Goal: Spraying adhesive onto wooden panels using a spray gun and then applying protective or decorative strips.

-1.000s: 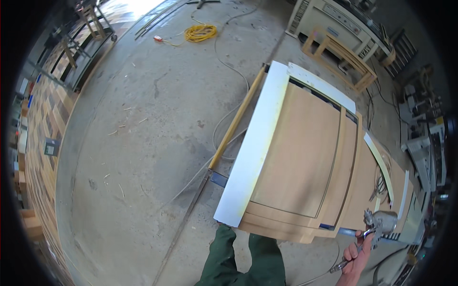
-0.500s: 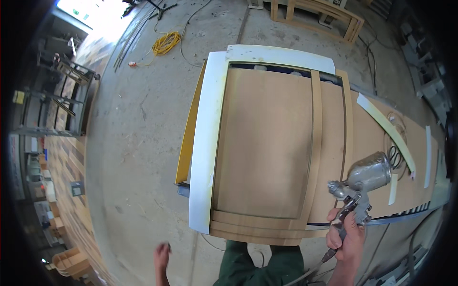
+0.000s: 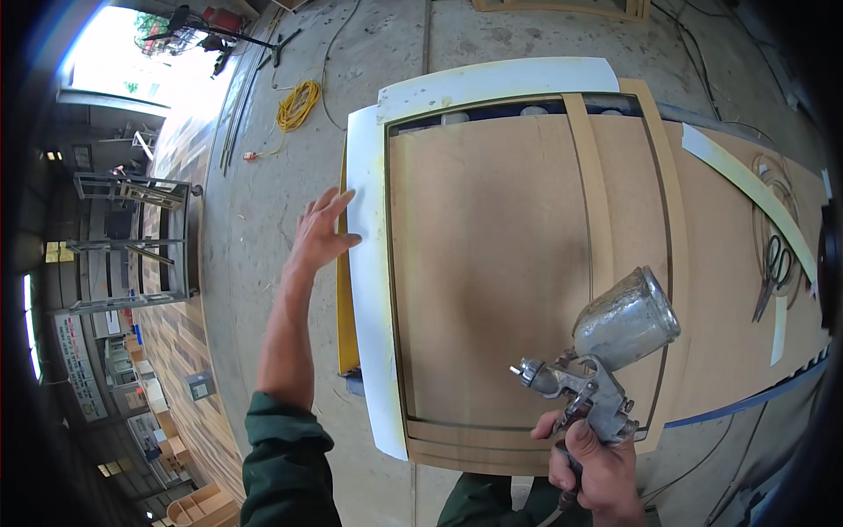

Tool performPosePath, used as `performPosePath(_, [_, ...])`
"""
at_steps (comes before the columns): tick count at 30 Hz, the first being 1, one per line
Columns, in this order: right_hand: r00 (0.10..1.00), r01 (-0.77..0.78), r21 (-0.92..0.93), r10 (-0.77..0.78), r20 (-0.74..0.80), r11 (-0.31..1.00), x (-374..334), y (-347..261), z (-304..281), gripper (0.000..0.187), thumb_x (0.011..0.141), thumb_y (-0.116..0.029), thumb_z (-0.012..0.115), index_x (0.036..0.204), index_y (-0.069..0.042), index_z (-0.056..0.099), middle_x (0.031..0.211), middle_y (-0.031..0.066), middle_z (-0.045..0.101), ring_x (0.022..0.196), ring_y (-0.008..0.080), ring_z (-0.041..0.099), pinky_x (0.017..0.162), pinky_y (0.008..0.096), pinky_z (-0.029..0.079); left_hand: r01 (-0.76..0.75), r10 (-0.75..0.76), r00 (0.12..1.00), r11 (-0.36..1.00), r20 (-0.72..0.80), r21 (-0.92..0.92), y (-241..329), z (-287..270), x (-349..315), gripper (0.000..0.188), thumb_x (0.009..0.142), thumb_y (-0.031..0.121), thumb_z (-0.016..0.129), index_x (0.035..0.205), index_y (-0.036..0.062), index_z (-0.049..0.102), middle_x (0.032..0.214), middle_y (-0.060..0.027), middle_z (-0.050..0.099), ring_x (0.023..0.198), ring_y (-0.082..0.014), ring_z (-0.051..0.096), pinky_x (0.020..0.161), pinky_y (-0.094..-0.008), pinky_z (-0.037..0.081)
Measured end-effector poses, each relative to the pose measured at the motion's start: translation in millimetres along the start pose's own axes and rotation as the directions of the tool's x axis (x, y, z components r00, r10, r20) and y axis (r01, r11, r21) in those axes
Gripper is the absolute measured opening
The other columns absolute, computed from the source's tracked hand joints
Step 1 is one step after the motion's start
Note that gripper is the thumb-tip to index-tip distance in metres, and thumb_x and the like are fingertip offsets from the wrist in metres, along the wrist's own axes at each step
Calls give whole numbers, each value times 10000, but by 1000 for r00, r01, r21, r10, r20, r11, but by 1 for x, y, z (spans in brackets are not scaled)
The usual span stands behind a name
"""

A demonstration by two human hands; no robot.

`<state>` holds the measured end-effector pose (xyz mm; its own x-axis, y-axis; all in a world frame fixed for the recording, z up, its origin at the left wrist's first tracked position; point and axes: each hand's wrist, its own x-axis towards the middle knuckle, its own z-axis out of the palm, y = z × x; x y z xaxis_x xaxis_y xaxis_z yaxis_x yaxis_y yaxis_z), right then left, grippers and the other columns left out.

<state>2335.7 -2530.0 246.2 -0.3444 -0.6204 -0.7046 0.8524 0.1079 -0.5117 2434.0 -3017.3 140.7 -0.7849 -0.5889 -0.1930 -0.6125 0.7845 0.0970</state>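
Note:
A metal spray gun [image 3: 606, 369] with a grey cup on top is gripped by my right hand [image 3: 601, 465], its nozzle pointing left over the near part of a curved wooden frame [image 3: 597, 176]. A hose runs down from its handle. White strips edged with yellowish stain, one white strip [image 3: 369, 290] along the left and another [image 3: 500, 79] along the far side, cover the frame. My left hand [image 3: 325, 228] has its fingers spread at the outer edge of the left strip, with thumb and a fingertip at its surface. Under the frame lies a brown board [image 3: 492, 255].
On the board at right lie scissors [image 3: 774, 268], a coil of cord and a long curved strip [image 3: 746, 180]. A yellow cable coil [image 3: 299, 105] rests on the concrete floor beyond. A metal rack cart [image 3: 158, 237] stands at far left, and a wooden frame [image 3: 562, 7] at the back.
My left hand has risen from low beside the frame to the left strip's edge. The spray gun has moved left and nearer the frame's middle. The view has shifted.

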Motion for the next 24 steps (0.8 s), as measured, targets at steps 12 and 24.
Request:
performPosePath(12, [998, 58, -50, -59, 0, 997, 42, 0, 40, 434, 1050, -359, 638, 1256, 0, 507, 1060, 234, 665, 486, 105, 521, 458, 285, 435, -12, -35, 954, 988, 299, 154, 3, 12, 31, 1095, 599, 320, 954, 1581, 279, 471, 1683, -74, 366, 1558, -302, 282, 1217, -635, 142])
performPosePath(24, [925, 300, -264, -347, -152, 917, 139, -56, 83, 426, 1035, -407, 654, 895, -4, 641, 697, 18, 571, 435, 50, 430, 411, 254, 319, -60, -12, 952, 972, 305, 225, 11, 18, 29, 1046, 684, 315, 934, 1599, 257, 431, 1681, -69, 370, 1551, -284, 310, 1207, -670, 154])
